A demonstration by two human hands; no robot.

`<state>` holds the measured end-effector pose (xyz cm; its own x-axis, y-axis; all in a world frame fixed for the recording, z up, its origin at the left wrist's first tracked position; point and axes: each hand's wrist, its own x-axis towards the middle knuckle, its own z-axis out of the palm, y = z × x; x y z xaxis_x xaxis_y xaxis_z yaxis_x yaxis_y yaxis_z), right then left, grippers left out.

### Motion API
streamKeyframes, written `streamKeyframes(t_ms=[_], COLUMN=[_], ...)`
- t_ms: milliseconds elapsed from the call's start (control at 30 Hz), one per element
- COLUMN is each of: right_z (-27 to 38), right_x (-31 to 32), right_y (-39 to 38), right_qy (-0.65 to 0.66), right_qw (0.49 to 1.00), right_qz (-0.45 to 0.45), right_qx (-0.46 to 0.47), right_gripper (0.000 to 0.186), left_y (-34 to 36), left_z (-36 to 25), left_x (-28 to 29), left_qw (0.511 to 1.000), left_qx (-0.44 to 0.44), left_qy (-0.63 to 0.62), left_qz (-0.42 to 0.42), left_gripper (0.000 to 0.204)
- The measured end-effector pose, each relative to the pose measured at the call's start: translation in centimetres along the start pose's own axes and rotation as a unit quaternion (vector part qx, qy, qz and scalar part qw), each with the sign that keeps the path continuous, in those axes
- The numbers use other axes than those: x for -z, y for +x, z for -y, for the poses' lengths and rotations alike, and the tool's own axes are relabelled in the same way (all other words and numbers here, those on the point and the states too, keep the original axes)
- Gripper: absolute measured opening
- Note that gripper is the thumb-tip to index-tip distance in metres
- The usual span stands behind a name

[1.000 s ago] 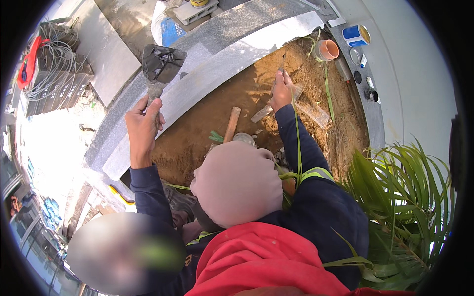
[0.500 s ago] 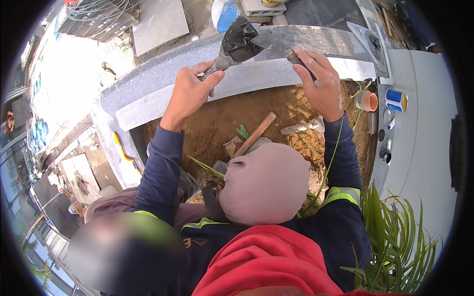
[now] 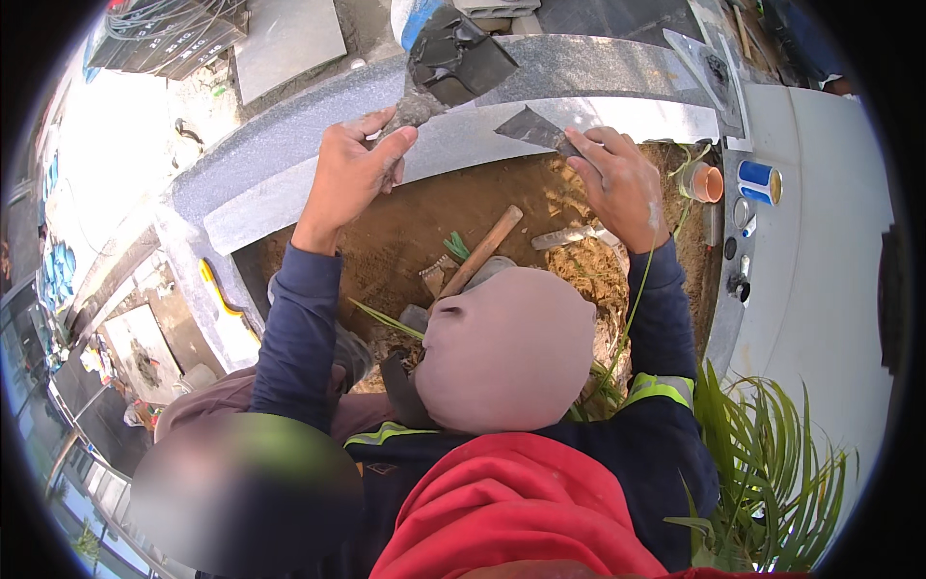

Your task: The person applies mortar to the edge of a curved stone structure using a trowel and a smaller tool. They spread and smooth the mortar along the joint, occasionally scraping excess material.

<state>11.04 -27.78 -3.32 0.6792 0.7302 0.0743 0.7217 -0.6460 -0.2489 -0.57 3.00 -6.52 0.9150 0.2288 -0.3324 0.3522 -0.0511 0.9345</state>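
My left hand (image 3: 347,174) is closed round the grey, mortar-crusted end of a black scoop-like piece (image 3: 458,63), whose wide, shiny part stands up over the stone ledge. My right hand (image 3: 617,183) grips a dark, flat-bladed scraper (image 3: 533,129); its handle is mostly hidden in the fingers. The blade points left, toward the black piece, with a gap between them. Both hands are above the near edge of a pale stone strip (image 3: 318,193), which runs along the grey speckled ledge (image 3: 579,72).
Below the hands is a soil bed (image 3: 405,232) with a wooden-handled tool (image 3: 487,246) in it. A yellow-handled tool (image 3: 220,288) lies on the left ledge. At right are an orange-rimmed cup (image 3: 707,183), a blue-and-white can (image 3: 759,182) and green fronds (image 3: 772,463).
The right hand has drawn the scraper blade down and away from the black piece. My left hand has shifted slightly left with the black piece, which is now tilted more openly toward the right.
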Motion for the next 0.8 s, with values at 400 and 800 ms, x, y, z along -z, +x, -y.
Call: streamKeyframes(t_ms=[400,800], right_z=[-1.7,-2.0], right_x=[-21.4,-24.1], right_y=[-10.2,-7.2], right_qy=[0.700,0.560], right_qw=[0.579,0.662], right_qz=[-0.242,-0.331], right_qx=[-0.339,-0.372], right_gripper=[0.050,0.043], left_y=[0.8,1.0], left_z=[0.3,0.6], left_x=[-0.1,-0.1], left_qw=[0.999,0.999], left_qx=[0.001,0.010], left_qy=[-0.040,-0.022], left_qz=[-0.027,-0.032], left_gripper=[0.063,0.063])
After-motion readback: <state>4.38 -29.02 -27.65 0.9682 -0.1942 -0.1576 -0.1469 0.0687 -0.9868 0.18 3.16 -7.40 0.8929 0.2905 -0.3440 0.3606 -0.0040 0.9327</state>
